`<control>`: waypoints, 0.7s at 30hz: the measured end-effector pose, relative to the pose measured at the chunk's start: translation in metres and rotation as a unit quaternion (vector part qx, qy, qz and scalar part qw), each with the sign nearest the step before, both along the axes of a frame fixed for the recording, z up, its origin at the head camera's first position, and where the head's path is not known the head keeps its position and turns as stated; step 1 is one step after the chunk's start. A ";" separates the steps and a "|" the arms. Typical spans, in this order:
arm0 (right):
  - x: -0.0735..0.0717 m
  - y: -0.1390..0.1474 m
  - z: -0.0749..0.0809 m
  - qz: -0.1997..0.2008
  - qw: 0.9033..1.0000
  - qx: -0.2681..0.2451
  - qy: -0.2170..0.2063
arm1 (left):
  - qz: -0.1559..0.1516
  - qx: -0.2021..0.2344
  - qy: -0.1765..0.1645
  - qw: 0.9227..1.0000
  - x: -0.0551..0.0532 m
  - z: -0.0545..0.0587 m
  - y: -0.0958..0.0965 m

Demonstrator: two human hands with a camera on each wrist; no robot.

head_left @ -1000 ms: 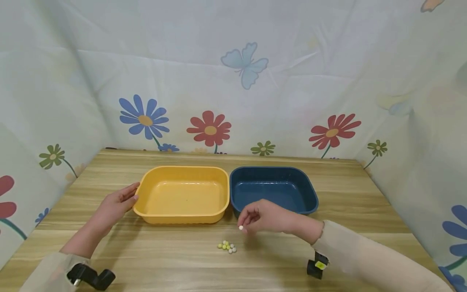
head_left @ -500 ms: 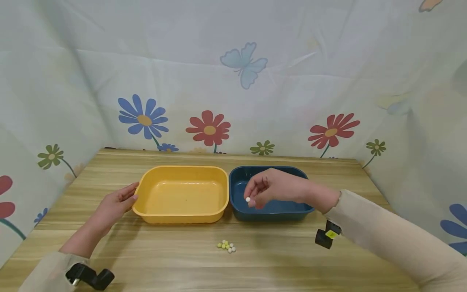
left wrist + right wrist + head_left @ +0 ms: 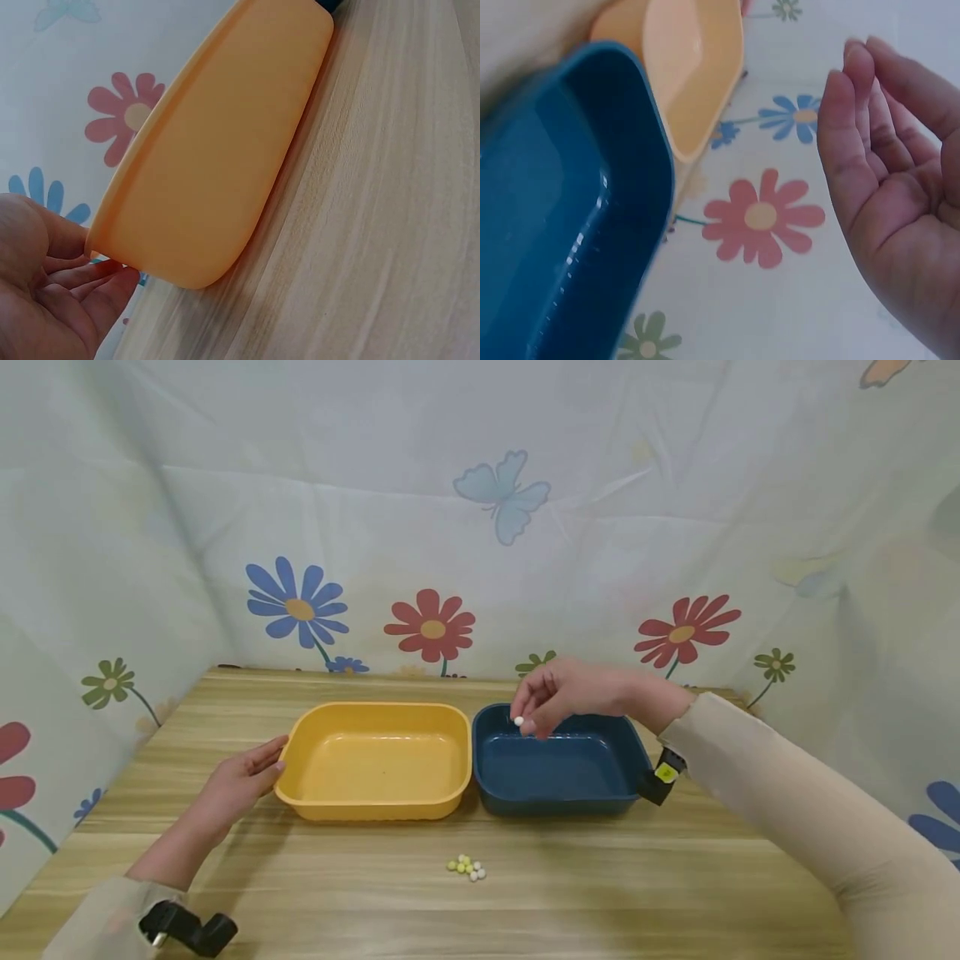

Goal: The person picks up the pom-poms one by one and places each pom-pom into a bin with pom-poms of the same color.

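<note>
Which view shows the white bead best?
Head view: the white bead is pinched in the right hand over the blue bin. Right wrist view shows palm and bin, no bead; left wrist view shows neither.

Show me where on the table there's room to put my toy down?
Bare wood lies along the near edge of the table, right of the small beads, and on the far strip behind the yellow tray and blue tray. It is crowded where the left hand touches the yellow tray, and where the right hand pinches a white bead.
</note>
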State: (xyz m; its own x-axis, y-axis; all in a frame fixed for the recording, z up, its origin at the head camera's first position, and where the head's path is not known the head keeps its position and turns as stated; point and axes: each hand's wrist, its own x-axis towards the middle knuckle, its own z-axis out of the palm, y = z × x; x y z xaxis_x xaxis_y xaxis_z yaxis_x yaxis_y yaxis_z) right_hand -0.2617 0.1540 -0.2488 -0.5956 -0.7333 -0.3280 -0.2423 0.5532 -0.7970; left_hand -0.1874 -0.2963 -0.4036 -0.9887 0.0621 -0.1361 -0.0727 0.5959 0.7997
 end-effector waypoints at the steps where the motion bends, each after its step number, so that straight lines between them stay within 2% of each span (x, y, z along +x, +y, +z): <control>1: -0.004 0.000 0.001 0.002 1.000 0.005 -0.002 | 0.000 0.000 0.000 1.000 0.000 0.000 0.000; 6: -0.021 0.000 0.001 0.004 0.999 0.040 -0.016 | -0.002 0.005 -0.001 1.000 0.000 -0.001 0.000; 10: -0.035 0.000 -0.006 0.006 0.998 0.062 -0.031 | -0.001 0.007 0.000 1.000 0.000 0.000 0.000; 14: -0.050 0.003 -0.021 0.013 0.995 0.087 -0.047 | -0.003 0.009 0.002 1.000 0.000 0.001 0.000; 21: -0.075 0.009 -0.057 0.030 0.990 0.113 -0.076 | 0.000 0.011 0.003 1.000 0.000 0.001 0.000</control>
State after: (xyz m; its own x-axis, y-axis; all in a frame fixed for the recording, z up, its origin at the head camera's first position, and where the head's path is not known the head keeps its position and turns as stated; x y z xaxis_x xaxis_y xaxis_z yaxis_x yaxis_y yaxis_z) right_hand -0.3368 0.1635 -0.3053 -0.4842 -0.6642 -0.5695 -0.1674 0.7092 -0.6848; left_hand -0.1869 -0.2964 -0.4028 -0.9895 0.0659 -0.1289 -0.0674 0.5780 0.8133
